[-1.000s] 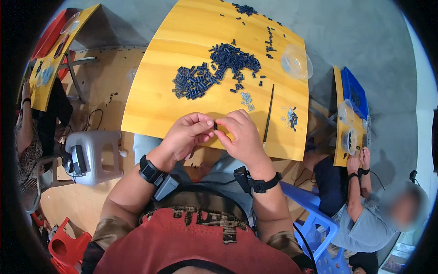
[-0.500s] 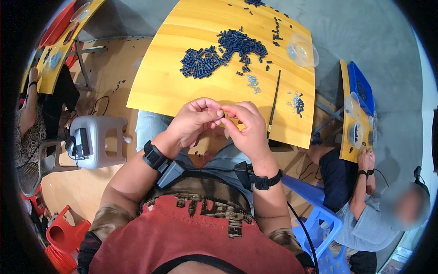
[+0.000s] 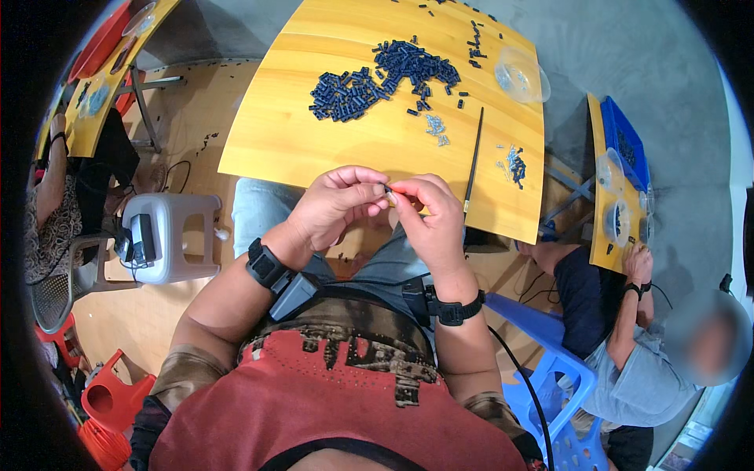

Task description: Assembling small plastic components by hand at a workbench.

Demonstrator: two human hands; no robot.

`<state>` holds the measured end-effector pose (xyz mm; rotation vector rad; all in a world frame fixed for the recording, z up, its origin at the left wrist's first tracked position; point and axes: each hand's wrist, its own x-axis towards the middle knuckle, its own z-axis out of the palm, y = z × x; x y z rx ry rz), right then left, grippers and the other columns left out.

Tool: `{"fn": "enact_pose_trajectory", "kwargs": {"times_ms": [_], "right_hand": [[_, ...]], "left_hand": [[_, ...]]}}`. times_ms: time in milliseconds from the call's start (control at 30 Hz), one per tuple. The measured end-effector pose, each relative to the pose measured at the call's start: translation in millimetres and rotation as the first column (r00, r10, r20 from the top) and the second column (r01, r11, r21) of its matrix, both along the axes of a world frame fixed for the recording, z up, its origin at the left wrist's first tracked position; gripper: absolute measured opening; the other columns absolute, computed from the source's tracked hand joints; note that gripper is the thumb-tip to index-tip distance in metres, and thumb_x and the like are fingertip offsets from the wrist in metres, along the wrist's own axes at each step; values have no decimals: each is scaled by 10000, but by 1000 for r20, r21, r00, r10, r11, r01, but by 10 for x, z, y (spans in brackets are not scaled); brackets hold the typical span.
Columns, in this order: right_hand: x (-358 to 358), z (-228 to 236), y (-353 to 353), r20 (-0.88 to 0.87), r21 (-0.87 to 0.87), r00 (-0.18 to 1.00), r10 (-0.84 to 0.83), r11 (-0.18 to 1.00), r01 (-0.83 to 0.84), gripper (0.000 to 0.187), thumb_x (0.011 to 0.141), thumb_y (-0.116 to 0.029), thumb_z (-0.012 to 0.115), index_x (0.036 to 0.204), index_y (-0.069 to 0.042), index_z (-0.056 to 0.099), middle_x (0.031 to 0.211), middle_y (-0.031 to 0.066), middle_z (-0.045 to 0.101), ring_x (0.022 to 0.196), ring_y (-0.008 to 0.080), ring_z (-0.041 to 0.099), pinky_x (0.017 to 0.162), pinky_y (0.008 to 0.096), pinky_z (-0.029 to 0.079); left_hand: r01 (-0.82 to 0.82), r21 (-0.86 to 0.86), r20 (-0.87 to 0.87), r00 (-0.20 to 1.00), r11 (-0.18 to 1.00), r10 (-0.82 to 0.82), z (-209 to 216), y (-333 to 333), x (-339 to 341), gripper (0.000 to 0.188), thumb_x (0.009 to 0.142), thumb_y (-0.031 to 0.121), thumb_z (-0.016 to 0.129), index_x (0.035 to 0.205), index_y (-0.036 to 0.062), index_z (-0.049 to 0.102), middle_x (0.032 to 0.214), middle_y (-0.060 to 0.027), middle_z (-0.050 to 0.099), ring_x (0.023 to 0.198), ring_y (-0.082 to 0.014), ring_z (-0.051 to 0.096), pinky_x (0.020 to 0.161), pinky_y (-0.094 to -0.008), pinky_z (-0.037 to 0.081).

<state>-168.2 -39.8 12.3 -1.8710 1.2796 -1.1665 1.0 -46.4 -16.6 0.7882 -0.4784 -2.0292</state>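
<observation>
Above the near edge of the yellow table, my left hand and my right hand meet fingertip to fingertip. Both are closed in a pinch around a small black part, mostly covered by the fingers. A tiny pale piece seems to show at the right fingertips, too small to name. Beyond my hands lie two heaps of small black cylindrical parts, a left heap and a right heap. Nearer is a little cluster of shiny clear or silvery pieces.
A thin black stick lies right of my hands, beside small dark and silvery pieces. A clear round tub stands at the far right edge. Co-workers sit either side, near a grey stool and a blue chair.
My fingers have shifted slightly, and the small black part now shows between the fingertips. The view has tilted a little, so the table appears slightly higher.
</observation>
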Motion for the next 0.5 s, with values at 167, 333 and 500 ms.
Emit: {"fn": "enact_pose_trajectory", "kwargs": {"times_ms": [167,333,500], "right_hand": [[-14,2,17,5,-4,1000,-29,1000,29,79,748,12,650,823,-7,637,769,94,603,685,205,588,584,284,470],[5,8,34,36,43,998,-60,997,58,65,769,-4,649,834,-1,640,769,87,603,655,168,591,559,250,477],[20,-20,28,15,51,998,-61,997,60,66,767,-10,654,831,2,640,762,88,599,646,167,592,555,246,477]], "left_hand": [[46,-20,-6,999,999,-46,-5,22,-8,159,844,35,617,1003,30,610,872,-69,649,736,-121,611,681,-229,516],[35,-2,-19,999,999,-35,-27,34,-5,156,842,29,619,997,29,607,868,-69,649,753,-122,615,685,-225,516],[38,17,2,999,999,-38,-46,33,7,145,842,30,619,986,29,604,868,-73,648,767,-125,618,687,-221,516]]}}
